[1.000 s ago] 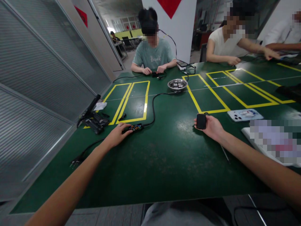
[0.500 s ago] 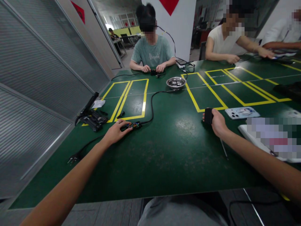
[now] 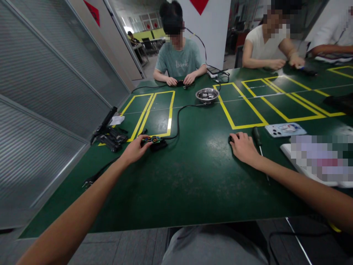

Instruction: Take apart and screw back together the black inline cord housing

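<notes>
Black parts pile [image 3: 110, 137]: seen at the far left of the counter [image 3: 193, 184], beside a yellow-taped box.
Plug [image 3: 88, 181]: lying near the counter's left edge, on a thin cable.
Left hand [image 3: 135, 150]: laid palm down, its fingertips closed lightly on the circuit board; no full grip is shown.
Circuit board [image 3: 153, 140]: resting on the counter just below the yellow box, coloured parts on top, touched by the left fingertips.
Black cord [image 3: 178, 119]: run from the board up towards the steel bowl.
Steel bowl [image 3: 207, 95]: set further back, mid-counter.
Right hand [image 3: 242, 147]: pressed flat, fingers loosely spread, over a small black object [image 3: 231, 138] barely shown at the fingertips.
Screwdriver [image 3: 258, 141]: lying just right of that hand.
Phone [image 3: 285, 129]: face down, further right.
</notes>
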Action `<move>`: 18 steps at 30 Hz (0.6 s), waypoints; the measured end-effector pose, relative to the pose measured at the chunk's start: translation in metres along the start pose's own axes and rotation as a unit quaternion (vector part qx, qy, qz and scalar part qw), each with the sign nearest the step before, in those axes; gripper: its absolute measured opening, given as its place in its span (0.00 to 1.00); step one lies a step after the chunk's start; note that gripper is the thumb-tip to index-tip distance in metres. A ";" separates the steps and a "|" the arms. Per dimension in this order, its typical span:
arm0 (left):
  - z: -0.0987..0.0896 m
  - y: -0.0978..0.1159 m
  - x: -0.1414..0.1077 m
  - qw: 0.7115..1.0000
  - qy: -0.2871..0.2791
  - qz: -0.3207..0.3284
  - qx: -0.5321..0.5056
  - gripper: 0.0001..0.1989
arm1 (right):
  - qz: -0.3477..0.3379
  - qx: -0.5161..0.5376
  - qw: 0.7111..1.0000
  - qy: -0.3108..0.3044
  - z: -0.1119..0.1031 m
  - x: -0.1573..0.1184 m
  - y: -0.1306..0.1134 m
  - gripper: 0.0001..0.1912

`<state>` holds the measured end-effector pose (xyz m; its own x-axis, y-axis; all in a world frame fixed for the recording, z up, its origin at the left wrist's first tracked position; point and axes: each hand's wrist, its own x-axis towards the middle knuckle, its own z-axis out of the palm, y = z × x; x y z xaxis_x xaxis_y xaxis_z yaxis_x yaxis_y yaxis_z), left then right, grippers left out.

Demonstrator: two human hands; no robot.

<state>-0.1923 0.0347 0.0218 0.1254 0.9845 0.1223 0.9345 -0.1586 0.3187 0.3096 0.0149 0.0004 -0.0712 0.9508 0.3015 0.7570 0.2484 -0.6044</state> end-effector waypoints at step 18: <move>0.010 0.039 0.006 0.972 0.218 -0.006 0.091 0.22 | -0.400 -0.067 0.896 -0.179 0.140 0.034 -0.201 0.14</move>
<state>-0.1520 0.0347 0.0255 -0.0014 0.8543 0.5197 0.9836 -0.0927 0.1550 0.0637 0.0236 0.0289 -0.8115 0.4831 0.3287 0.4402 0.8754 -0.1997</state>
